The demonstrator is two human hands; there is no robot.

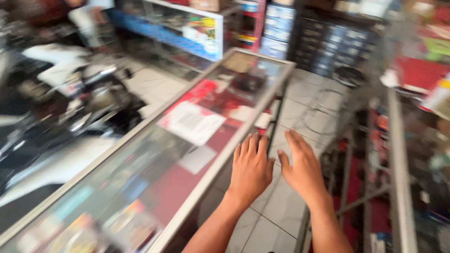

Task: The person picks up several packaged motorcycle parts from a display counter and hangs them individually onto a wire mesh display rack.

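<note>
Hovering, apparently empty: left hand point(251, 169), right hand point(303, 170).

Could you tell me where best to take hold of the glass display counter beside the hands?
Probably the metal edge frame of the glass counter, from the aisle side: it is the near, straight, solid rail. The left hand is at it; the right hand hangs free.

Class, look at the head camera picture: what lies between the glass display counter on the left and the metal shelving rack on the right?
In the head view, a tiled floor aisle runs between the glass display counter and the metal shelving rack. The left hand and right hand hover above it, empty.
</note>
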